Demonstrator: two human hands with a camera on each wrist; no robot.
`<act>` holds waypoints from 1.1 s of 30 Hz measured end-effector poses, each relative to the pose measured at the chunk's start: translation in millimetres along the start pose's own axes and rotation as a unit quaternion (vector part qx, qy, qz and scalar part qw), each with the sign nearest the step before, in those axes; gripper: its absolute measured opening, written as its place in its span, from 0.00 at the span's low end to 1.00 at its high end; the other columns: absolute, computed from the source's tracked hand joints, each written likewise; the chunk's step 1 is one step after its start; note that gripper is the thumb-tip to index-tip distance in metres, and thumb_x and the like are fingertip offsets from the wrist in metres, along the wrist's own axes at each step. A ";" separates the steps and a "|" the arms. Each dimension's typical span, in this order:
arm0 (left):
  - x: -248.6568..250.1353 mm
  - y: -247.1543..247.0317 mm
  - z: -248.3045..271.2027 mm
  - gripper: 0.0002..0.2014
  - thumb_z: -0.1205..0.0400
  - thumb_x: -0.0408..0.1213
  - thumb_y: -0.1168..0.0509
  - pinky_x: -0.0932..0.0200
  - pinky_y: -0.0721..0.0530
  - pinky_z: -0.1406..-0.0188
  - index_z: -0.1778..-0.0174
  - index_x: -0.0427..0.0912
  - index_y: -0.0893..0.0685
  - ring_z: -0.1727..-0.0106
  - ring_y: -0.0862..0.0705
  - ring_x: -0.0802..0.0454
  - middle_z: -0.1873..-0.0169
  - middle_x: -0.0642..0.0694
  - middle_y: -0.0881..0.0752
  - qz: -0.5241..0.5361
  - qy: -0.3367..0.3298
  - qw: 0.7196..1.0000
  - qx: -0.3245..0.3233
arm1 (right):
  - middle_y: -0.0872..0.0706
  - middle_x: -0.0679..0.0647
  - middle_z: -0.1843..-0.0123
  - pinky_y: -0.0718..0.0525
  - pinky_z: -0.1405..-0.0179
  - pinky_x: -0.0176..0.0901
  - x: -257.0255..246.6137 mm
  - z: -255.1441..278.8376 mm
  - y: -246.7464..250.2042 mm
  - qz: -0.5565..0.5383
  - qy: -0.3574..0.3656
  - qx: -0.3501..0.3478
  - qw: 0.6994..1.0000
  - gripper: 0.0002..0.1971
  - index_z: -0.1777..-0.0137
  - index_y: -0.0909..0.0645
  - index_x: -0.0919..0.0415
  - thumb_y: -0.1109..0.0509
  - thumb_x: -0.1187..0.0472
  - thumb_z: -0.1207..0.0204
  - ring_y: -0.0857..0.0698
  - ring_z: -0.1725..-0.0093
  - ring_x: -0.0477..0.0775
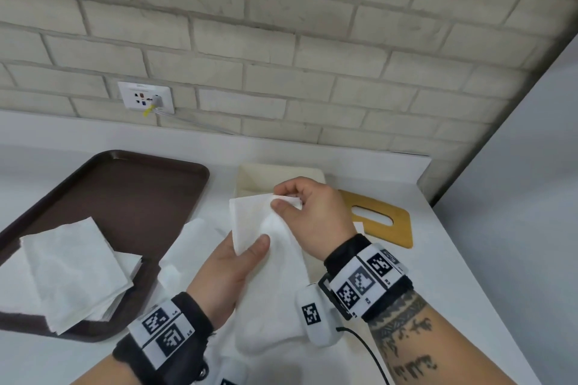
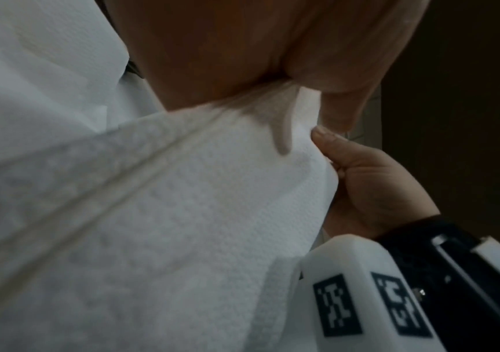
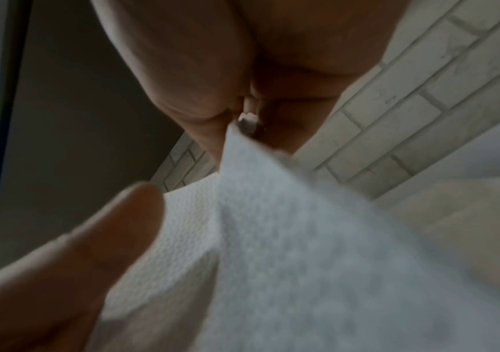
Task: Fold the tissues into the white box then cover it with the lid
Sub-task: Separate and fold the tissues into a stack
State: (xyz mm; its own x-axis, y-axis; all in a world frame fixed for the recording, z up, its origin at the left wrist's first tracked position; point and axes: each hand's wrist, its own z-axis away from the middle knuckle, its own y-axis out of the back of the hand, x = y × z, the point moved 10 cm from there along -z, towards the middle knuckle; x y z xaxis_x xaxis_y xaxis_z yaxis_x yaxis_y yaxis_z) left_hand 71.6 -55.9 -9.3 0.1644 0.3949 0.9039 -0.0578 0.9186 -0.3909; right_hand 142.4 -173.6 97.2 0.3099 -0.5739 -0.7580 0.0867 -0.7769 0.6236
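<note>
A white tissue point(image 1: 266, 247) hangs between both hands above the counter. My left hand point(image 1: 237, 255) pinches its lower left edge with the thumb on top. My right hand point(image 1: 292, 200) pinches its top corner between thumb and forefinger. The tissue point(image 2: 182, 214) fills the left wrist view, and the tissue point(image 3: 302, 250) also covers most of the right wrist view. The cream-white box point(image 1: 259, 178) stands open behind the hands, partly hidden by them. Its wooden lid point(image 1: 384, 222) with an oval slot lies flat on the counter to the right.
A brown tray point(image 1: 125, 194) at the left carries a stack of white tissues point(image 1: 72, 272). More loose tissue point(image 1: 184, 247) lies on the white counter under the hands. A brick wall with a socket point(image 1: 145, 98) stands behind; the counter ends at the right.
</note>
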 end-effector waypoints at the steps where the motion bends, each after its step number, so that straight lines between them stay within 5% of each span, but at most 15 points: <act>1: -0.5 1.4 -0.3 0.24 0.21 0.48 0.31 0.31 0.17 0.32 0.28 0.44 0.16 0.38 0.10 0.33 0.38 0.36 0.09 0.002 -0.003 1.000 0.006 | 0.15 0.32 0.54 0.27 0.56 0.15 1.2 1.1 -0.4 -0.013 -0.005 0.000 1.000 0.06 0.48 0.15 0.43 0.24 0.53 0.23 0.19 0.54 0.29; 5: 3.8 7.9 -4.3 0.20 0.14 0.43 0.32 0.37 0.11 0.39 0.29 0.37 0.17 0.40 0.09 0.34 0.39 0.33 0.09 0.072 -0.006 0.996 0.043 | 0.15 0.37 0.46 0.19 0.48 0.26 27.5 12.1 10.4 -0.109 -0.038 0.031 0.993 0.20 0.36 0.22 0.42 0.21 0.50 0.26 0.15 0.51 0.33; 8: 11.4 11.0 -7.3 0.18 0.13 0.40 0.40 0.37 0.09 0.43 0.31 0.37 0.17 0.41 0.08 0.35 0.38 0.32 0.10 0.185 -0.013 0.981 0.057 | 0.17 0.38 0.36 0.18 0.35 0.40 67.4 39.5 -16.1 -0.126 -0.119 -0.091 0.981 0.36 0.27 0.30 0.42 0.18 0.42 0.33 0.18 0.38 0.37; 11: 11.4 10.7 -10.1 0.21 0.13 0.43 0.39 0.29 0.14 0.38 0.26 0.38 0.19 0.35 0.11 0.34 0.34 0.33 0.12 0.249 0.002 0.967 0.050 | 0.09 0.47 0.42 0.14 0.35 0.57 97.0 74.0 -43.3 -0.186 -0.162 -0.150 0.957 0.24 0.38 0.17 0.49 0.16 0.50 0.33 0.10 0.42 0.48; 14: 9.1 18.6 -12.3 0.21 0.15 0.33 0.37 0.36 0.14 0.34 0.25 0.37 0.20 0.32 0.12 0.37 0.33 0.36 0.12 0.217 -0.021 0.974 0.057 | 0.07 0.61 0.48 0.16 0.36 0.70 123.0 92.9 -36.9 -0.344 -0.202 -0.030 0.917 0.14 0.48 0.10 0.57 0.18 0.56 0.33 0.09 0.45 0.65; 16: 5.0 34.5 -11.8 0.18 0.17 0.24 0.35 0.45 0.09 0.40 0.31 0.38 0.16 0.39 0.09 0.40 0.38 0.37 0.09 0.115 -0.040 0.987 0.101 | 0.08 0.63 0.47 0.16 0.35 0.66 138.4 101.1 -21.6 -0.406 -0.204 0.059 0.889 0.08 0.48 0.10 0.58 0.21 0.64 0.27 0.10 0.43 0.66; 19: -1.5 52.1 -6.9 0.20 0.25 0.20 0.24 0.61 0.11 0.60 0.42 0.45 0.16 0.55 0.10 0.49 0.53 0.43 0.08 -0.041 -0.075 0.987 0.134 | 0.08 0.55 0.52 0.15 0.44 0.51 144.1 110.8 4.2 -0.367 -0.165 0.127 0.907 0.07 0.49 0.11 0.57 0.25 0.67 0.24 0.12 0.50 0.55; 21: -5.5 55.5 -2.8 0.23 0.29 0.21 0.22 0.68 0.13 0.63 0.44 0.47 0.15 0.61 0.12 0.58 0.58 0.47 0.09 -0.111 -0.093 0.978 0.147 | 0.10 0.48 0.57 0.17 0.50 0.36 137.6 115.9 15.1 -0.342 -0.132 0.140 0.920 0.08 0.48 0.14 0.60 0.29 0.72 0.20 0.14 0.55 0.46; 24: -17.7 50.7 -1.5 0.27 0.25 0.16 0.27 0.63 0.12 0.55 0.40 0.52 0.18 0.57 0.11 0.57 0.53 0.45 0.10 -0.191 -0.077 0.969 0.137 | 0.11 0.44 0.52 0.15 0.50 0.36 134.3 118.8 4.8 -0.271 -0.115 0.106 0.950 0.13 0.42 0.19 0.54 0.27 0.70 0.22 0.13 0.51 0.45; 28: -33.7 46.6 1.4 0.31 0.34 0.34 0.28 0.42 0.13 0.39 0.40 0.68 0.23 0.43 0.11 0.49 0.45 0.48 0.11 -0.236 -0.039 0.963 0.121 | 0.14 0.43 0.49 0.13 0.57 0.39 146.5 121.2 -17.6 -0.247 -0.163 0.086 0.951 0.27 0.38 0.23 0.45 0.27 0.73 0.31 0.13 0.51 0.50; 33: -34.4 40.0 1.3 0.20 0.29 0.37 0.32 0.51 0.15 0.45 0.50 0.71 0.20 0.51 0.12 0.54 0.54 0.57 0.10 -0.200 -0.073 0.970 0.116 | 0.13 0.44 0.52 0.17 0.53 0.29 134.9 116.4 -6.2 -0.228 -0.130 0.120 0.957 0.24 0.40 0.23 0.47 0.30 0.77 0.26 0.13 0.53 0.43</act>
State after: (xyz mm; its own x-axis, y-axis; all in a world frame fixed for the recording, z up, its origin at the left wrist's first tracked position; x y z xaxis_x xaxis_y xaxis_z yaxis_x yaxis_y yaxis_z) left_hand 62.3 -32.7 -55.7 0.0798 -0.0108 0.9967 -0.2411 0.9700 0.0298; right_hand 73.4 -276.3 -31.2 0.0422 -0.1816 -0.9825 -0.0736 -0.9812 0.1782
